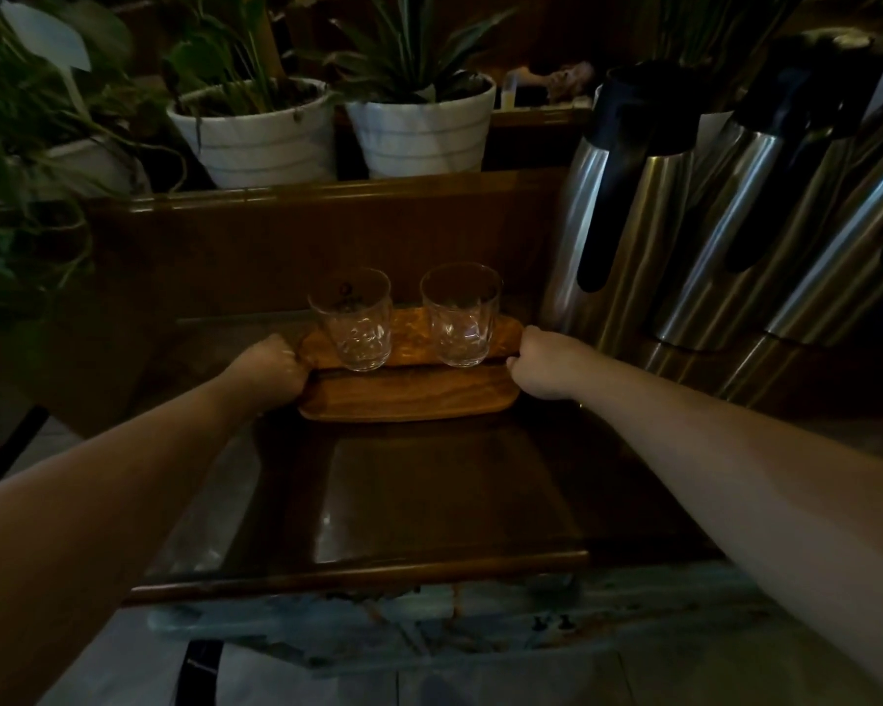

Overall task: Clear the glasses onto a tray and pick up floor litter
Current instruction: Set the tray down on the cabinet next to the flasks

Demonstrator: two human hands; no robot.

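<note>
Two hands gripping a wooden tray of glasses on a dark table.

The left hand (271,366) and right hand (544,364) are each curling shut around an end of the tray (409,397), which is carrying two empty glasses (354,318) side by side. Glasses look cleared; floor litter is seemingly still waiting, none in view.

Both bare arms outstretched, left hand (271,366) and right hand (544,364) clenched (knuckles up).
</note>
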